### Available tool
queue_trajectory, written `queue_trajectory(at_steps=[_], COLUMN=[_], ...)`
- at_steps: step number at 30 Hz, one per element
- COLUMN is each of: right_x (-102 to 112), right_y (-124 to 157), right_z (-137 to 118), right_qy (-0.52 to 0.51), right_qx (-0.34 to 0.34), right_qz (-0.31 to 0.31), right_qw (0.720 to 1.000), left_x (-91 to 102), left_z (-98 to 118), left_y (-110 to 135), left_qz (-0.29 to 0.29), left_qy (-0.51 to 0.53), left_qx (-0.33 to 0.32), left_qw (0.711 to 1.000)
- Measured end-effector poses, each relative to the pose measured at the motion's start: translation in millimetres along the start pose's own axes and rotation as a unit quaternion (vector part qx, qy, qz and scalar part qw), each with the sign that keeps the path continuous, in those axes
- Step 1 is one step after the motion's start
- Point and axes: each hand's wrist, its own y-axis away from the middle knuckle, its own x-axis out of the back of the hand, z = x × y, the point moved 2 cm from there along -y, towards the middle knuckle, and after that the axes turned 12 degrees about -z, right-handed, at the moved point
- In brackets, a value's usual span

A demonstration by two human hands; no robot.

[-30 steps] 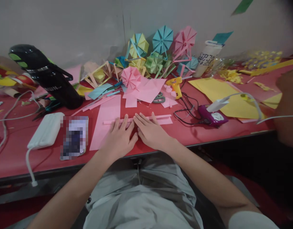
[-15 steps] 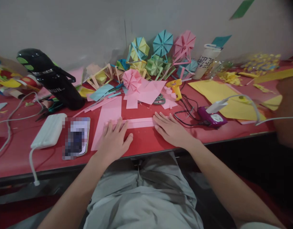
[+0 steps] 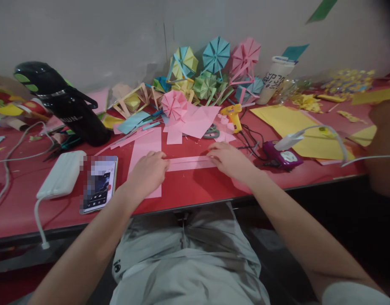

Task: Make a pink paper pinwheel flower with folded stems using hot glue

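Observation:
A long folded pink paper strip point(image 3: 190, 164) lies crosswise on the red table near its front edge, with a crease line along its length. My left hand point(image 3: 149, 170) is closed at the strip's left end, fingers curled and fingertips pinching the paper. At the other end, the curled fingers of my right hand point(image 3: 229, 161) grip the strip's edge. Under my left hand is a flat pink paper sheet point(image 3: 147, 142). Just behind the strip lie pink paper pieces point(image 3: 198, 120) and scissors point(image 3: 210, 132), partly covered by paper.
Folded paper wheels point(image 3: 215, 59) lean against the wall. A yellow glue gun point(image 3: 235, 116) and purple power socket point(image 3: 282, 156) stand right, beside yellow sheets point(image 3: 287, 127). On the left are a black bottle point(image 3: 71, 110), white power bank point(image 3: 63, 174) and phone point(image 3: 101, 186). Another person's arm point(image 3: 384, 148) shows far right.
Both hands, flat on the strip with fingers stretched before, have lifted at the knuckles and curled their fingers at its ends. The strip stays in nearly the same place.

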Motion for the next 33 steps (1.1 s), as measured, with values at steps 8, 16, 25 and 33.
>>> queue_trajectory(at_steps=[8,16,25,33], right_x=[20.6,35.2,3.9,-21.7], right_y=[-29.1,-30.6,15.0,24.7], right_z=[14.7,-1.6,-40.7,-70.5], right_qy=[-0.102,0.004,0.115,0.035], right_qx=[0.008,0.033,-0.05,-0.048], right_qz=[-0.113,-0.102,-0.04,0.045], right_qw=[0.988,0.994,0.991,0.997], left_x=[12.3,23.8,-9.4,-31.3], left_z=[-23.6,-17.6,14.7,37.5], left_y=[-29.6,-23.3,14.4,23.4], left_qz=[-0.005,-0.02,0.019,0.07], left_qy=[0.193,0.106,-0.036,0.024], left_qx=[0.02,0.04,0.049,0.017], left_qw=[0.981,0.993,0.998,0.997])
